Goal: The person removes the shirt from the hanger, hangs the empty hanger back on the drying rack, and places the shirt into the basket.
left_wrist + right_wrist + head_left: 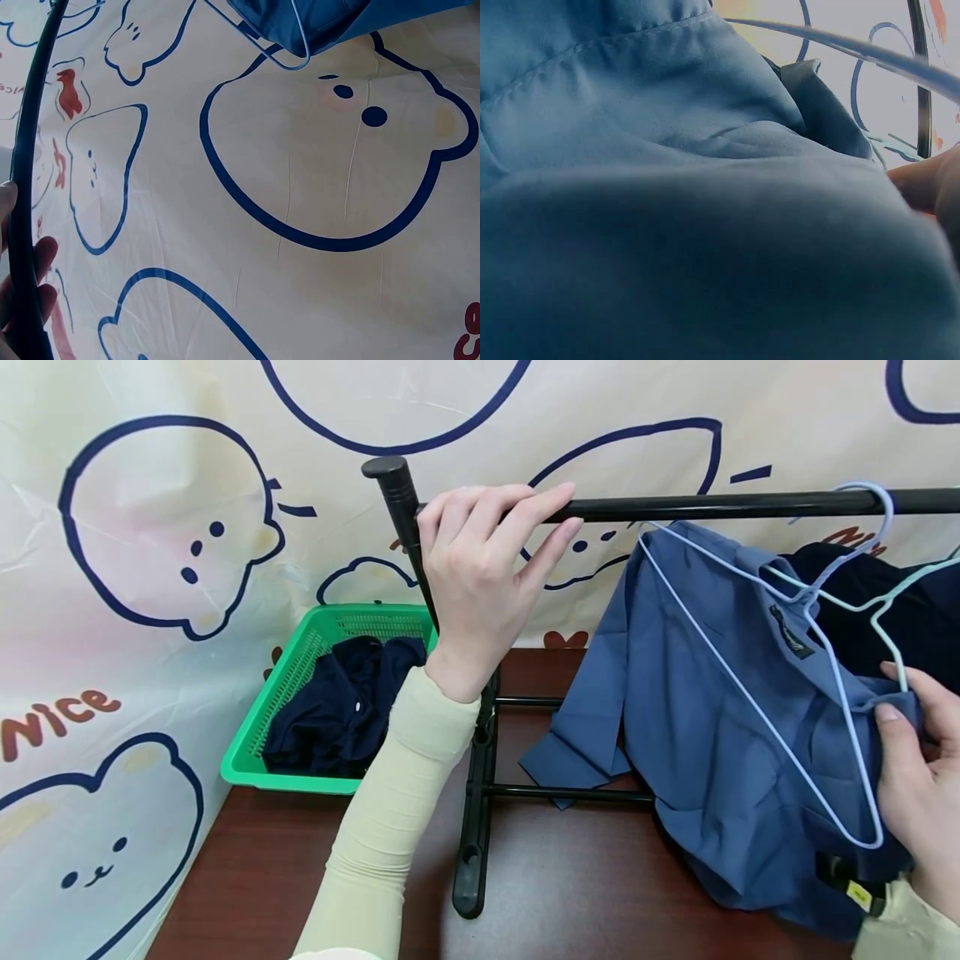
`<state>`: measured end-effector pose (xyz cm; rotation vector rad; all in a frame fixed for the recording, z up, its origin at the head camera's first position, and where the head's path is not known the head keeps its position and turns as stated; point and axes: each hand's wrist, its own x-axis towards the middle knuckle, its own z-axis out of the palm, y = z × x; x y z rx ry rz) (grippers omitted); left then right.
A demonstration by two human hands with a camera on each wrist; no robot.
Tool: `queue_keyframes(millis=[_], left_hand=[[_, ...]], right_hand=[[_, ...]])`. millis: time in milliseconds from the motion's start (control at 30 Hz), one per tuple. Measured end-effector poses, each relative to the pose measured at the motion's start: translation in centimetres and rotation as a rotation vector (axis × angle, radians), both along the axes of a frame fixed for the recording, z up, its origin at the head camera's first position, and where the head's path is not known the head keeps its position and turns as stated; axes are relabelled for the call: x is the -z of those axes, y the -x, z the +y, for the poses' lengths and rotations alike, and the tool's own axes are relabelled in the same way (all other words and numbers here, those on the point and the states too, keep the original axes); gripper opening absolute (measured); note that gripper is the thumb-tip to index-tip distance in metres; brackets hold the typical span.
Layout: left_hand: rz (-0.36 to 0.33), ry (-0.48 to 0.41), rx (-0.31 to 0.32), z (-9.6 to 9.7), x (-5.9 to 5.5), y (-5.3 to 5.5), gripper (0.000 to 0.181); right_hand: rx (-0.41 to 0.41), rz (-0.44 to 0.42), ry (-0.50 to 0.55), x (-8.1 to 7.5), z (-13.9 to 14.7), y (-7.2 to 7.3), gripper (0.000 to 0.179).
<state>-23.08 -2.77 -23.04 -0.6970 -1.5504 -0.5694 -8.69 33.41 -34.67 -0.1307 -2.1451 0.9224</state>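
My left hand (480, 560) grips the black rail (712, 507) of a clothes rack near its left end, with fingers over the top. In the left wrist view, fingertips (46, 255) show curled beside the dark bar. On the right, my right hand (918, 760) pinches the edge of a blue shirt (690, 735) between thumb and fingers. A light blue hanger (847, 693) hooks over the rail and lies across the shirt's near side. Part of a mint hanger (885, 602) reaches down to the pinched cloth. Shirt fabric (690, 240) fills most of the right wrist view.
A green basket (240, 764) holding a dark navy garment (322, 710) stands at the back left. The rack's black foot (470, 877) rests on the brown tabletop (562, 877). Dark clothing (832, 568) hangs behind the blue shirt. A printed cloth backdrop (187, 693) rises behind.
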Motion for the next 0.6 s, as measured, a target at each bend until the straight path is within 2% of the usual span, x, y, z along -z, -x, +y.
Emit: queue_keyframes(millis=[167, 400, 500, 600], left_hand=[[-0.001, 0.009, -0.016, -0.1, 0.0, 0.0, 0.022], [0.000, 0.001, -0.012, -0.1, 0.0, 0.0, 0.022], [0.000, 0.001, -0.011, -0.1, 0.0, 0.0, 0.022], [0.000, 0.000, -0.010, -0.1, 0.0, -0.1, 0.022]], right_hand=[[-0.009, 0.017, 0.055, 0.0, 0.2, 0.2, 0.040], [0.041, 0.026, 0.028, -0.4, 0.1, 0.5, 0.041], [0.079, 0.016, 0.027, -0.7, 0.1, 0.6, 0.043], [0.096, -0.033, 0.045, -1.2, 0.1, 0.7, 0.045]])
